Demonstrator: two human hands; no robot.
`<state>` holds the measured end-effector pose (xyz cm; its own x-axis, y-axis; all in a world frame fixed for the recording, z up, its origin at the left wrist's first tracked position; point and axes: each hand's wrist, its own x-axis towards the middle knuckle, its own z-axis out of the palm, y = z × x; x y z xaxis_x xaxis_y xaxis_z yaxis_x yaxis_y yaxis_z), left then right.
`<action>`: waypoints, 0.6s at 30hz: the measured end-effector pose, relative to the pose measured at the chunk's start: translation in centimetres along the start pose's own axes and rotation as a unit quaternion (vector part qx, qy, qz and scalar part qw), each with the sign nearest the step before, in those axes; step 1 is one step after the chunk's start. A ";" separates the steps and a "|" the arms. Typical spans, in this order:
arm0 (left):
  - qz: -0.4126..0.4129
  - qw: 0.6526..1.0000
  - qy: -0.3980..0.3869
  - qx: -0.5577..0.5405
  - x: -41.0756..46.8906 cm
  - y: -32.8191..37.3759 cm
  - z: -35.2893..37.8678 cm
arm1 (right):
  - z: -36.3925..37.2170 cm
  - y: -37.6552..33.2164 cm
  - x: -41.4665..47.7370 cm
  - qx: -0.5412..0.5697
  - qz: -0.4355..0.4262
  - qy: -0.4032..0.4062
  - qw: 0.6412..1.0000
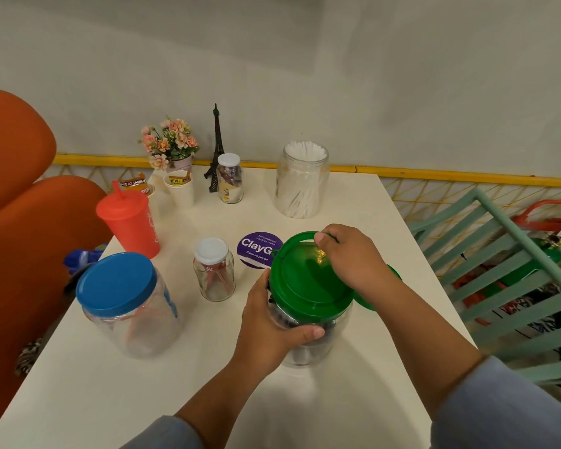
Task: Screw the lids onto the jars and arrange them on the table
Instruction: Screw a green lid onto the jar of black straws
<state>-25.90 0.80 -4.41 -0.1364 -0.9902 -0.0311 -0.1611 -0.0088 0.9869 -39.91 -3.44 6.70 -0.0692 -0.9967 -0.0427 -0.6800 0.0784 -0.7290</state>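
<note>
On the counter (208, 377), the upright clear jar (308, 350) sits inside the curled fingers (308, 333) of the left hand (269, 322), and its green lid (302, 283) lies directly under the right hand (353, 257), whose bent fingers clutch its far rim, axis vertical for twisting.

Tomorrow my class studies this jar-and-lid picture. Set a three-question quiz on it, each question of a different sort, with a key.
1. True or false: the left hand grips the clear jar beneath the green lid.
2. Which jar stands without a lid? A. the cotton-swab jar B. the blue-topped jar C. the clear jar
3. How many jars carry white lids?
Key: 1 true. 2 A. 3 two: the near small jar and the back small jar.
</note>
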 end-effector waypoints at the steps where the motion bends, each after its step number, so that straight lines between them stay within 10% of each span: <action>1: 0.000 1.000 0.000 0.002 0.0 0.0 0.0 | 0.0 0.0 0.0 0.000 0.008 0.003 1.000; 18: 0.002 1.000 -0.002 -0.011 0.2 -0.3 0.1 | -1.1 1.7 -0.9 0.024 -0.027 -0.073 0.997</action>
<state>-25.99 0.66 -4.70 -0.1403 -0.9897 -0.0273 -0.1396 -0.0075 0.9902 -41.78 -2.36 6.24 0.0762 -0.9922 -0.0984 -0.6447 0.0263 -0.7640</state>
